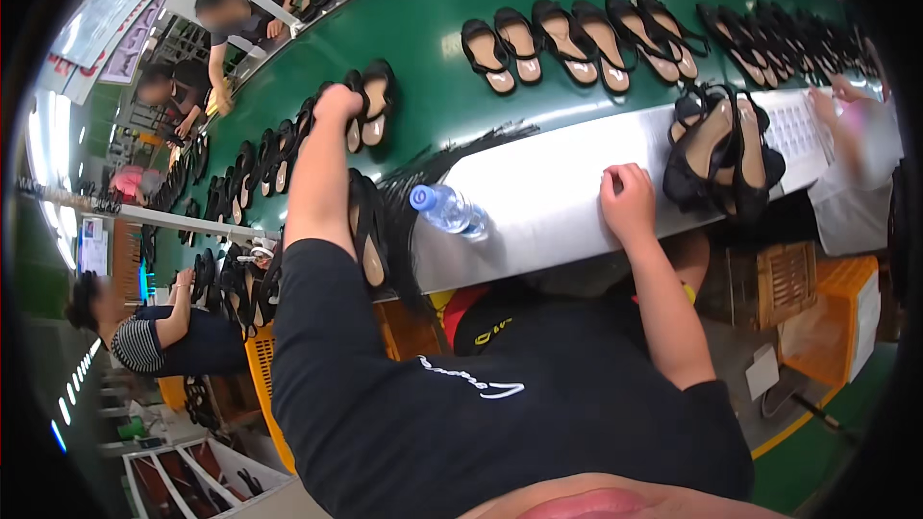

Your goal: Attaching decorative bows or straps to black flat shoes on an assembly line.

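Observation:
My left hand reaches out over the green conveyor belt and touches a pair of black sandals with tan insoles; whether it grips them is unclear. Another black sandal lies below my left forearm at the belt's edge. My right hand rests as a loose fist on the white worktop, holding nothing. A heap of black sandals is piled just right of it. A clear plastic bottle with a blue cap lies on the worktop between my hands.
Rows of black sandals run along the belt. Other people work at the far left and a person in light clothing stands at the right. Orange crates stand under the worktop at right.

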Available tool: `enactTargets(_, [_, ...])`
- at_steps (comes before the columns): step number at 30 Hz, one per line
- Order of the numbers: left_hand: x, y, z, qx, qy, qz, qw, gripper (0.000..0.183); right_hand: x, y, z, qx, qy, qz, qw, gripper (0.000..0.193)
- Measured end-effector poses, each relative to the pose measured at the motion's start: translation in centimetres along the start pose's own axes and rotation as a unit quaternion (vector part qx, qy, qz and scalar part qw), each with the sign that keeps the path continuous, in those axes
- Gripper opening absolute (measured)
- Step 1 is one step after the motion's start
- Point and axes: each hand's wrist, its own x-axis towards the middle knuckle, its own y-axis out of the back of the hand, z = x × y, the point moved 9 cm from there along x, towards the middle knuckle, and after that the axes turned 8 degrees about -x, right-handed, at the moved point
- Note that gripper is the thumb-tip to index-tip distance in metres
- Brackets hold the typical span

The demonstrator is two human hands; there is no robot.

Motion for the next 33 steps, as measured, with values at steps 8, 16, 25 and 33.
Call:
enactTargets(8, [-16.6, 18.7, 1.7, -0.474, -0.170, -0.020, 0.864, 0.029, 5.7, -8.6, -2.1, -0.031, 0.031, -0.150, 0.988, 0.016])
enactTargets(16, [-42.9, 20.1, -1.7, -0.504, -0.233, 0.044, 0.831, 0.043, 12.6, -18.5, -11.4, -0.217, 0.129, -0.257, 0.933, 0.018])
enactTargets(25, [-51.7, 6.7, -7.7, -0.719, -0.055, -0.171, 0.671, 0.025, 11.4, -17.9, -11.0, -0.134, 0.199, -0.257, 0.936, 0.015])
enactTargets(33, [-53.5, 2.9, -4.0, -0.674, -0.133, -0.283, 0.669, 0.029, 11.9, -19.0, -11.5, -0.222, 0.255, -0.260, 0.904, 0.024])
